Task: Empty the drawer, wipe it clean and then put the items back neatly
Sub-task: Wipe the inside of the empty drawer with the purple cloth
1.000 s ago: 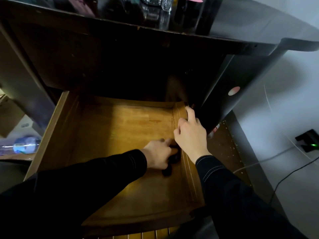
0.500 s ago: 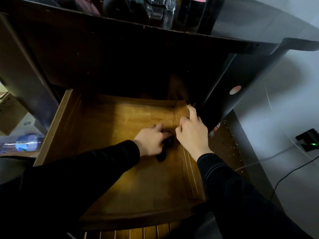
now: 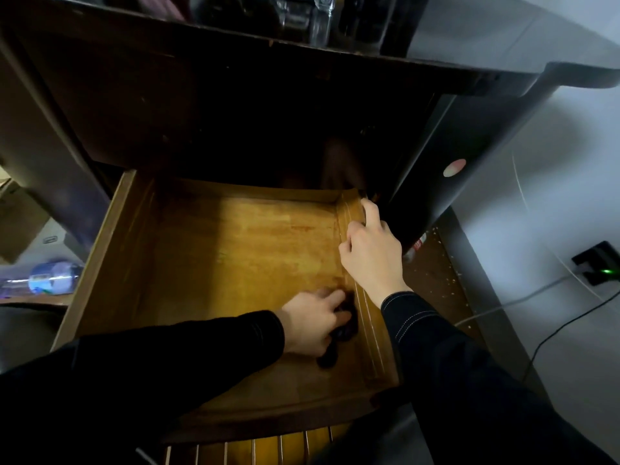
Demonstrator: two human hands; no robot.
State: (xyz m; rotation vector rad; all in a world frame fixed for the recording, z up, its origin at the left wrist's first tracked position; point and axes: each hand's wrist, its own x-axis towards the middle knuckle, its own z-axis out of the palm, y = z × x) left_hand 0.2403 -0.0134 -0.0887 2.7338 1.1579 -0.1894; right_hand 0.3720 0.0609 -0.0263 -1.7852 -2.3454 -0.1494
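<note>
The wooden drawer [image 3: 208, 250] is pulled out from a dark cabinet, its floor bare apart from stains. My left hand [image 3: 313, 322] grips a dark wadded cloth [image 3: 339, 340] pressed on the drawer floor, close to the right wall and near the front. My right hand [image 3: 372, 253] rests on the drawer's right side wall, fingers curled over its top edge, index finger stretched toward the back corner.
Glass bottles [image 3: 322, 18] and dark containers stand on the cabinet top. A plastic bottle [image 3: 50, 280] lies at the left beside a cardboard box [image 3: 16, 223]. A power adapter with a green light [image 3: 600, 266] and cables [image 3: 553, 337] are on the floor at the right.
My left hand has dragged the cloth back along the right wall toward the drawer's front. My right hand has stayed on the side wall.
</note>
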